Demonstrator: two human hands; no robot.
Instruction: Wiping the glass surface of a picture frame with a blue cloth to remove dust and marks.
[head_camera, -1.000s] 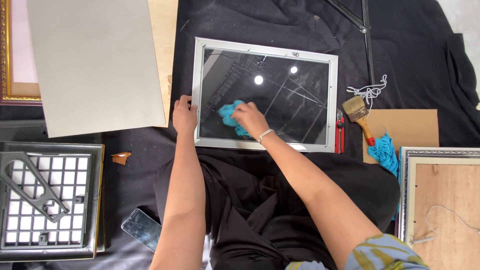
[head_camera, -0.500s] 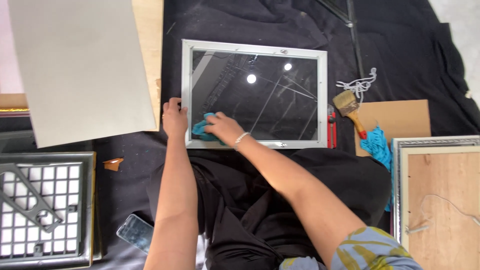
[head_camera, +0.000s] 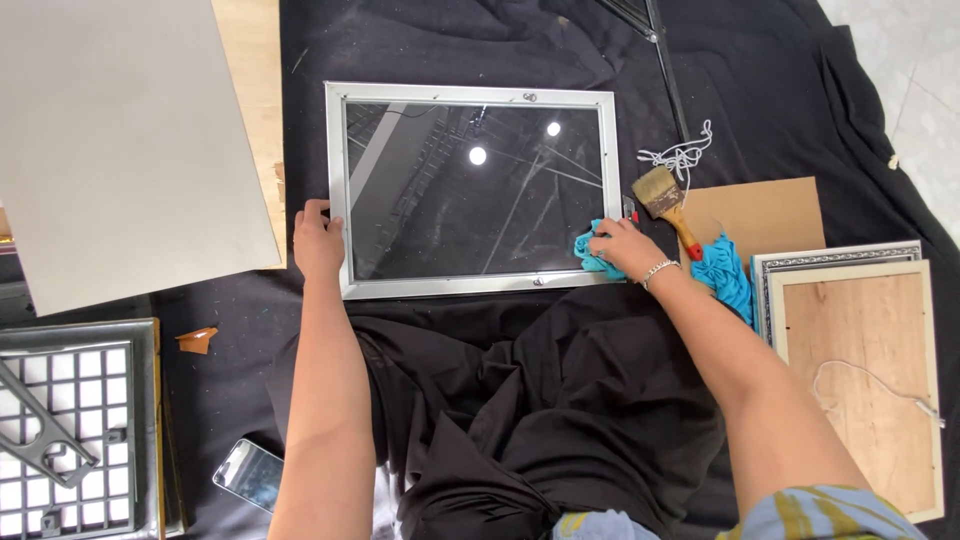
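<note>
The right hand (head_camera: 622, 247) (with the blue cloth (head_camera: 592, 252)) has slid to the glass's lower right corner.

Framing workshop floor, picture frames (head_camera: 848, 370), paintbrush (head_camera: 668, 205), backing board (head_camera: 130, 150)

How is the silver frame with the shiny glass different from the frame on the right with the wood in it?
The silver metal frame with dark glass lies face up, its pane mirroring lights; the patterned silver frame with a plywood back lies back up, a white cord across it. The left hand steadies the glass frame and the right hand presses a turquoise cloth on it; nobody touches the plywood one. The glass frame lies wide, the plywood one tall. Both are rectangular.
</note>
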